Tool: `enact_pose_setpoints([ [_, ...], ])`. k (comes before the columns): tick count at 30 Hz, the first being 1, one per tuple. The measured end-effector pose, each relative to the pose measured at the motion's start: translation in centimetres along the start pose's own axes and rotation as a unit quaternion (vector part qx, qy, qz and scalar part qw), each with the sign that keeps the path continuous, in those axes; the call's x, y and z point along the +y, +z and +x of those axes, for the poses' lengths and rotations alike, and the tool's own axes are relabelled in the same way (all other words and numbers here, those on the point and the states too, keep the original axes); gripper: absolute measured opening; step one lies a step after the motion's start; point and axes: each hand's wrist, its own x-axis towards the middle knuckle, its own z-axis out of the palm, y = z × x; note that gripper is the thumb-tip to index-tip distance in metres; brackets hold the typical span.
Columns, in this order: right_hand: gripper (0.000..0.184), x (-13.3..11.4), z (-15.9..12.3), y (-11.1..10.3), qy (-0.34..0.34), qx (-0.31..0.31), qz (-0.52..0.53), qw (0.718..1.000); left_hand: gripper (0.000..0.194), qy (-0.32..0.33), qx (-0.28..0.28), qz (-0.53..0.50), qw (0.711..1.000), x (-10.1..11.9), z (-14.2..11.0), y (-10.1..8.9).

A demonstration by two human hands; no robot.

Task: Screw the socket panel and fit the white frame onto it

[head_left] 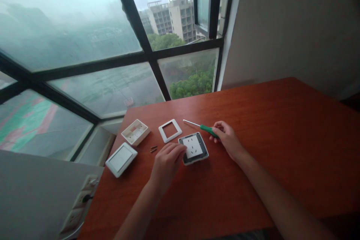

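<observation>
Apparently you're at a screw-handling step: your left hand (166,161) bunches its fingertips, contents unclear, at the square white-and-dark-grey plastic socket (193,147) on the reddish-brown wooden table (253,120). Your right hand (228,140) grasps the green-handled metal screwdriver (207,129); its tip likely needs lining up.

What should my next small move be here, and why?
Probably swing the tip of the screwdriver toward the socket: the right hand holds it, but its tip points away, while the left hand is at the socket's left edge.
</observation>
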Motion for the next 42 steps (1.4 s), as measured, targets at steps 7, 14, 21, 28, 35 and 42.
enact_pose_setpoints([
  [7, 0.022, -0.2, -0.1, 0.1, 0.002, 0.000, 0.000, 1.000, 0.014, -0.028, 0.031, -0.046, 0.998, 0.3, -0.1, 0.2],
  [14, 0.021, -0.2, -0.1, 0.0, 0.000, -0.003, -0.004, 1.000, 0.013, -0.041, 0.047, -0.054, 0.997, 0.6, -0.2, 0.1],
  [21, 0.021, -0.4, -0.1, -0.1, -0.006, -0.003, -0.014, 1.000, 0.013, -0.062, 0.060, -0.034, 0.996, 0.4, -0.4, -0.2],
  [28, 0.016, -2.3, -0.4, -1.6, -0.068, 0.005, -0.056, 0.996, 0.021, -0.125, 0.029, -0.077, 0.989, 0.3, -0.1, 0.2],
  [35, 0.016, -10.9, -3.4, -1.4, -0.240, -0.021, -0.306, 0.921, 0.064, -0.148, -0.026, -0.152, 0.977, 0.6, -0.7, 1.3],
  [42, 0.011, -15.6, -4.4, 1.9, -0.355, -0.100, -0.430, 0.824, 0.089, -0.123, -0.047, -0.166, 0.977, 0.6, -1.0, 2.5],
])
